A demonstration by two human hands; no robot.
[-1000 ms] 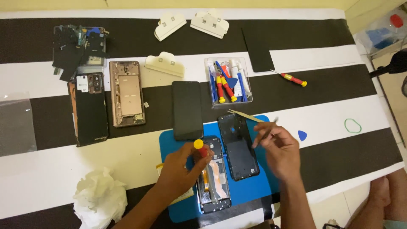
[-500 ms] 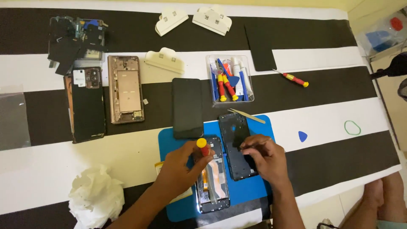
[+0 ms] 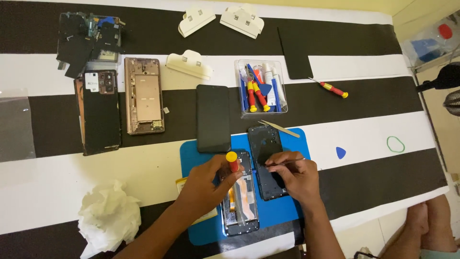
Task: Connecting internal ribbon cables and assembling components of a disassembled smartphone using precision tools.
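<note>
Head view: both hands at the opened phone [image 3: 239,196].
Left hand [image 3: 206,184] clenches an upright screwdriver [image 3: 233,162]; right hand [image 3: 293,175] grasps tweezers [image 3: 287,161], tips toward the tabletop's left edge.

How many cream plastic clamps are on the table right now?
3. Two clamps sit at the far edge, one left of the other. The third lies nearer, right of the bronze phone frame. None appears hidden.
</note>
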